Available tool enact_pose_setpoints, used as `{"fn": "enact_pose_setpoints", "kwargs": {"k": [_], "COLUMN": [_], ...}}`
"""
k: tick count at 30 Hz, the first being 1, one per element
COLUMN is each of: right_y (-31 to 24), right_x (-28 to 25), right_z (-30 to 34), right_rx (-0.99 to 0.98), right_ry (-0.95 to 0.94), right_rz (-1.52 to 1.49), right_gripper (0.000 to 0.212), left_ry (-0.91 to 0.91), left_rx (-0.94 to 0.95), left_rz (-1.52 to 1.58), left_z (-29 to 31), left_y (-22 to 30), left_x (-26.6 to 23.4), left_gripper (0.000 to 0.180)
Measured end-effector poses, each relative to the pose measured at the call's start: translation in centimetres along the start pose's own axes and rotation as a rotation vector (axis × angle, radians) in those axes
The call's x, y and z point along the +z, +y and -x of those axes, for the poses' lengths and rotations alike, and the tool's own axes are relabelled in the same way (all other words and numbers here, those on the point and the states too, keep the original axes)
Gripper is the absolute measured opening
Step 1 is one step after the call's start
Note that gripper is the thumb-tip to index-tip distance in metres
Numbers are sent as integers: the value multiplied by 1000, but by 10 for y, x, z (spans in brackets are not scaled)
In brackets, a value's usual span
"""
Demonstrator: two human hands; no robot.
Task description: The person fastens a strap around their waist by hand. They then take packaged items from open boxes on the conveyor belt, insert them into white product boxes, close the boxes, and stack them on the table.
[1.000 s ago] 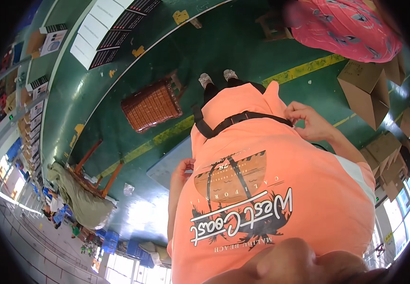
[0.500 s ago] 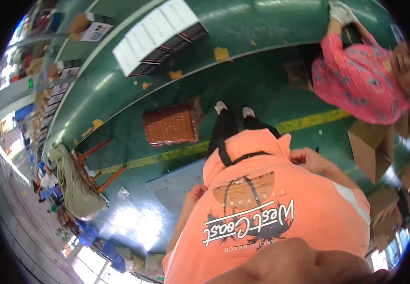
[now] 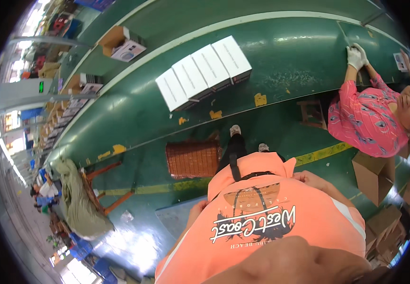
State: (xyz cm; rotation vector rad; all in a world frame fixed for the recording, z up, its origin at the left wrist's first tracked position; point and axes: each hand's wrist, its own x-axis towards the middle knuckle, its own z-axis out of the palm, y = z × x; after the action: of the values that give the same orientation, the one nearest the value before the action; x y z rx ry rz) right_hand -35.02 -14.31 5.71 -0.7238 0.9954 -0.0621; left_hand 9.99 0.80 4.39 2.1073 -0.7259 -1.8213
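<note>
I wear an orange printed shirt (image 3: 257,227), with a narrow black belt strap (image 3: 257,175) across its gathered lower part. At the shirt's left edge, by my waist, rests my left hand (image 3: 199,207); its fingers are curled and partly hidden. My right hand (image 3: 309,181) is at the opposite side of the waist, fingers bent in against the cloth. What either hand grips, if anything, is hidden. Beyond my feet runs a long green workbench (image 3: 143,120), where several white boxes (image 3: 195,73) stand in a row.
A reddish-brown woven stool top (image 3: 193,158) is near my feet. At right, a person in a pink patterned top (image 3: 370,118) works at the bench in white gloves (image 3: 356,57). Open cardboard boxes (image 3: 375,177) stand behind them. A cloth-draped wooden chair (image 3: 79,203) is at left.
The view has tilted up, so the bench, boxes and stool top sit lower and farther right. My hands stay at my waist. The other person's gloved hands remain over the bench.
</note>
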Motion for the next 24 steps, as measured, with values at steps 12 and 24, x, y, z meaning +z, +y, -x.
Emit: {"fn": "enact_pose_setpoints", "kwargs": {"k": [12, 24], "right_y": [6, 12], "right_x": [21, 51], "right_z": [-35, -23], "right_rx": [30, -310], "right_ry": [19, 181], "right_rz": [-194, -172], "right_gripper": [13, 17], "left_ry": [-205, -269], "left_rx": [-11, 276], "left_rz": [225, -187], "left_z": [-62, -87], "left_y": [71, 167], "left_x": [-57, 12], "left_gripper": [19, 21]}}
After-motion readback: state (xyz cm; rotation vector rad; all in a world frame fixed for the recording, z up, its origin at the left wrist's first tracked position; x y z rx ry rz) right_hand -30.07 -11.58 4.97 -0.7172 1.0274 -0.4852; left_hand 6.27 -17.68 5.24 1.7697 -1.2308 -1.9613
